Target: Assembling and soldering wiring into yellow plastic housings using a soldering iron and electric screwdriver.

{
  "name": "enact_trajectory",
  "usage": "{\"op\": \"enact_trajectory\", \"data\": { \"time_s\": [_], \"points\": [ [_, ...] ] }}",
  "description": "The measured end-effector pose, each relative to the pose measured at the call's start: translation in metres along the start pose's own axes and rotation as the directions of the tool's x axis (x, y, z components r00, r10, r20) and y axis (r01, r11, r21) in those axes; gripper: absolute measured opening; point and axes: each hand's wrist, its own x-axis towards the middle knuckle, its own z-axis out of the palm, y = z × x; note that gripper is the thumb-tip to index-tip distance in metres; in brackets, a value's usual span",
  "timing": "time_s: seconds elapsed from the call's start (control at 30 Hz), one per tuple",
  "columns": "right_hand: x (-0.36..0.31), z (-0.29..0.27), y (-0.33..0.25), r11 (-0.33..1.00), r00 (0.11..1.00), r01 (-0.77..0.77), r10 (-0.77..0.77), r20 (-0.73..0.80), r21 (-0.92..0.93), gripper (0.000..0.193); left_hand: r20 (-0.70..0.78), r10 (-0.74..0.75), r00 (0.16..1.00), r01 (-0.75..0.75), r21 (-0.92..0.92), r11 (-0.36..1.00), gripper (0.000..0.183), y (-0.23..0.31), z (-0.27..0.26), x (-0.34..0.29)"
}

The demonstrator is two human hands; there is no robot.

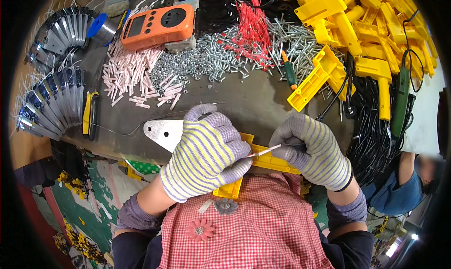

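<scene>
My left hand, in a striped knit glove, is closed, thumb and fingers pinching the end of a thin wire. From there a narrow pale sleeve runs across to my right hand, gloved alike, whose fingertips are closed on its other end. Below both hands lies a yellow plastic handle housing, partly covered by the left hand. Beside the left hand, a pointed metal plate with holes sticks out. The left palm hides its other end.
Pale sleeves, nuts and screws, red leads and yellow housings are heaped across the table. An orange meter, solder spool, yellow-black cutters, fanned metal plates, green soldering iron and black cables surround the hands.
</scene>
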Motion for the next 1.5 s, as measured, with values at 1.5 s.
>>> {"op": "enact_trajectory", "data": {
  "time_s": [1.5],
  "points": [
    [0.006, 0.005, -0.003, 0.973, 0.994, 0.101, -0.091, 0.057, -0.205, 0.015, 0.005, 0.030, 1.000, -0.029, -0.127, 0.991, 0.016, -0.001, -0.009, 0.016]
  ]
}}
